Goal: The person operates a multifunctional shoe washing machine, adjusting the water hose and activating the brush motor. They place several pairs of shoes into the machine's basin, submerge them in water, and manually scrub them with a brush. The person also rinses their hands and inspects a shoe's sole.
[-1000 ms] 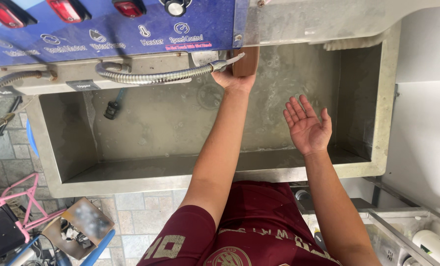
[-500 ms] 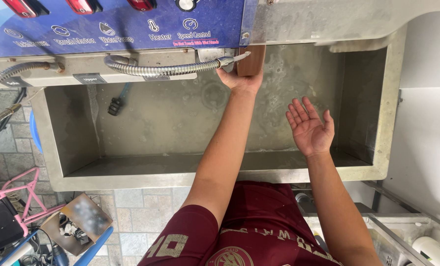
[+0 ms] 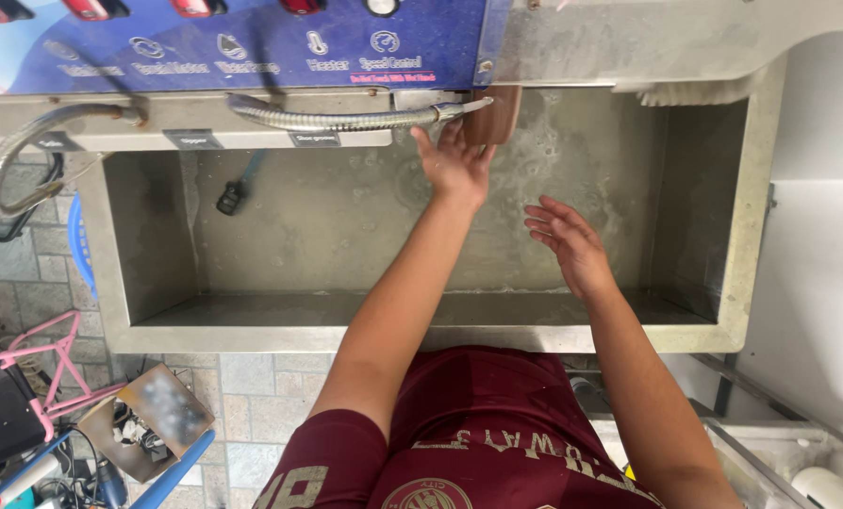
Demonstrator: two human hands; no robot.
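My left hand (image 3: 454, 168) reaches up inside a grey steel trough (image 3: 440, 336). Its spread fingertips touch the tip of a flexible metal hose (image 3: 346, 120), just left of a brown block (image 3: 497, 115) fixed under the panel edge. It holds nothing. To the right and lower down, my right hand (image 3: 570, 243) hovers open over the trough, fingers apart and pointing left, holding nothing. The two hands are apart from each other.
A blue control panel (image 3: 252, 47) with red buttons and a knob runs above the trough. A black plug on a blue cable (image 3: 230, 196) hangs on the back wall. A pink frame (image 3: 35, 363) and clutter lie on the tiled floor at left; white trays (image 3: 799, 462) at right.
My left hand has loosened from the hose tip and brown block and dropped slightly. My right hand has turned from palm-up to fingers pointing left and moved nearer the left hand.
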